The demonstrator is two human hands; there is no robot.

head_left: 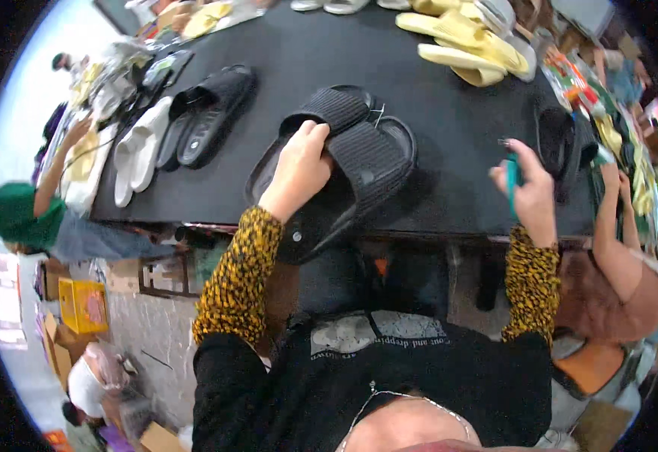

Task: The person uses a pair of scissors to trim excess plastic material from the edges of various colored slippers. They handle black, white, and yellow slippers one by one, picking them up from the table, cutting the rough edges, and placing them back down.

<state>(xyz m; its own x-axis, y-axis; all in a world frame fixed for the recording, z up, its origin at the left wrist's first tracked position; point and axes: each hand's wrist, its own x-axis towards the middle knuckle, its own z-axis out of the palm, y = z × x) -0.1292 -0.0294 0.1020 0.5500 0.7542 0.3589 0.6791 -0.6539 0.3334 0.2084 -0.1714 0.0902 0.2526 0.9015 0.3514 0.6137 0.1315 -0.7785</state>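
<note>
A pair of black slide sandals (380, 162) with ribbed straps is tilted near the table's front edge, one overlapping the other. My left hand (299, 169) is closed on the pair at the strap of the one behind. A thin, pale tie (378, 114) stands up between the two straps. To the right, apart from the sandals, my right hand (536, 192) is closed around a slim teal tool (512, 184) with a small dark tip. Its exact kind is not clear.
On the black table (314, 45) lie black slides (216, 120) and white slides (142, 143) at left, yellow slides (464, 49) at far right, and more black slides (555, 139) beside my right hand. Co-workers stand at both sides, one wearing a green cap (24, 215).
</note>
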